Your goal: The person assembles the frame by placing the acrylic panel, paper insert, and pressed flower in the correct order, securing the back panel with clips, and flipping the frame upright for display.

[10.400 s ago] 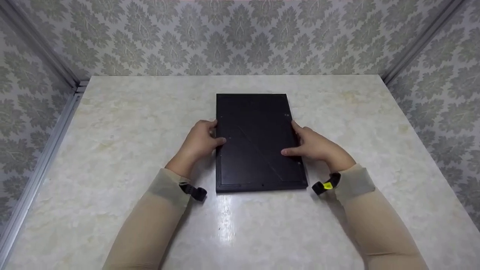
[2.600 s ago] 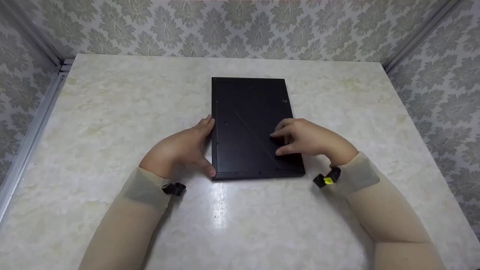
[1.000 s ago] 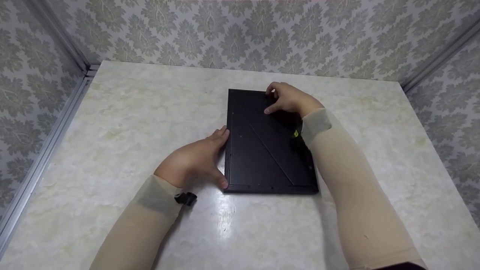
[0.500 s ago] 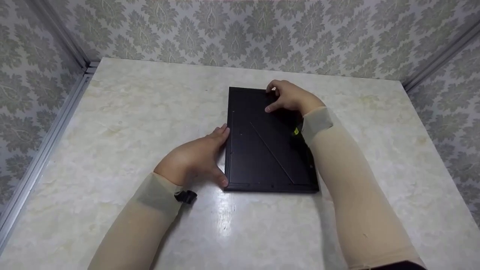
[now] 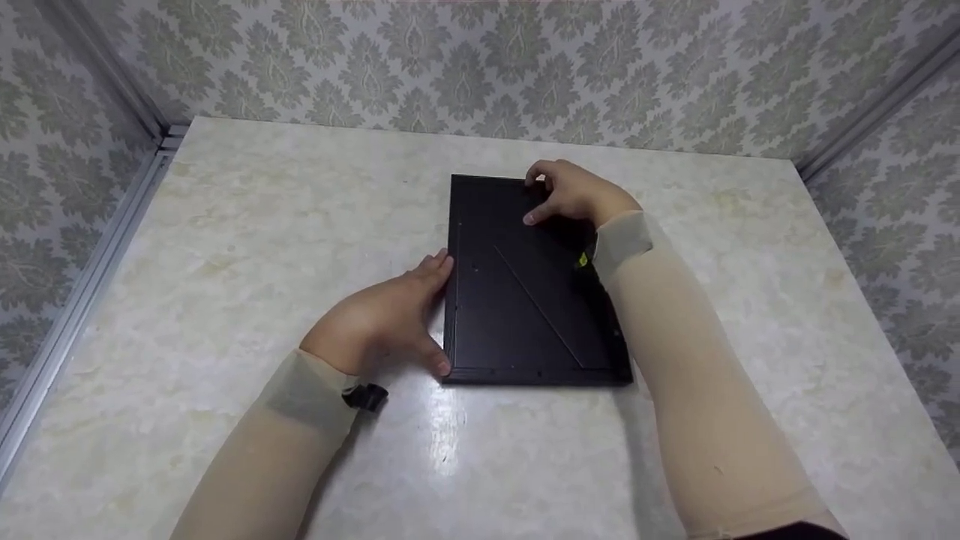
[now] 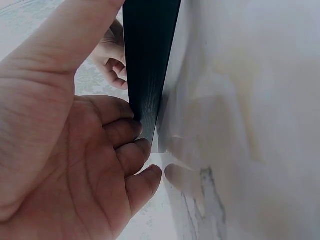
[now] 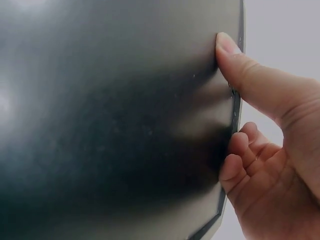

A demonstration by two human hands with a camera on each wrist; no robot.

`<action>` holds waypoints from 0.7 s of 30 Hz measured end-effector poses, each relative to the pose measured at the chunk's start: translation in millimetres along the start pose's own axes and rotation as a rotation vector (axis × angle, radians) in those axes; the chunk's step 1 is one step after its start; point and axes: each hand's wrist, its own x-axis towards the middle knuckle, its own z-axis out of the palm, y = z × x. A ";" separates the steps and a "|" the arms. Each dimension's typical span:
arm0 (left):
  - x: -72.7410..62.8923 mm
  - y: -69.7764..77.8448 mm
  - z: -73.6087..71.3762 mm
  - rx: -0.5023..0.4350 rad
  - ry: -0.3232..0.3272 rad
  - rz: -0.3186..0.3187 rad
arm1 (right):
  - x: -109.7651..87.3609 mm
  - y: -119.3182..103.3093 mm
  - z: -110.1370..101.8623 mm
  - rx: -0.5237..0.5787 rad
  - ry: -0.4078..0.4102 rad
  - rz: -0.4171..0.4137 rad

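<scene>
A black picture frame (image 5: 517,300) lies back side up, a thin diagonal line of its easel stand and small metal bits showing on the backing. Against its left edge, my left hand (image 5: 390,319) is spread, the fingers along the side and the thumb at the near left corner. In the left wrist view, those fingertips (image 6: 132,127) touch the dark side wall of the frame. At the far edge, my right hand (image 5: 574,193) grips the frame, fingers bent over the edge and thumb on the backing. The right wrist view shows the thumb (image 7: 250,72) pressing the backing close to the edge.
The frame is on a pale marbled table (image 5: 247,247). Patterned wallpaper panels (image 5: 465,75) stand behind it and at both sides, with a metal rail (image 5: 82,292) along the left. My right sleeve (image 5: 697,360) covers part of the frame's right edge.
Since 2.6 s ago, my right hand has gone from the frame's right half to its far edge. My left hand has let go of its earlier side grip and spread out. The last second shows little motion.
</scene>
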 end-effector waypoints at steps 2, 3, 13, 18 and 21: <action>-0.1 0.0 -0.2 0.001 -0.003 0.005 | 0.5 0.0 -0.1 -0.004 -0.002 0.003; 0.1 0.1 -0.3 0.000 -0.004 0.009 | 0.5 0.1 -0.2 -0.006 -0.004 0.008; 2.2 2.9 -1.6 0.002 -0.002 0.004 | -0.7 1.7 -3.7 -0.016 0.000 0.014; 1.9 1.9 0.0 0.000 0.008 -0.003 | -0.2 1.9 -2.5 -0.034 -0.004 -0.002; 0.6 1.3 2.1 0.004 0.008 -0.015 | 0.3 2.7 1.0 -0.025 -0.022 -0.004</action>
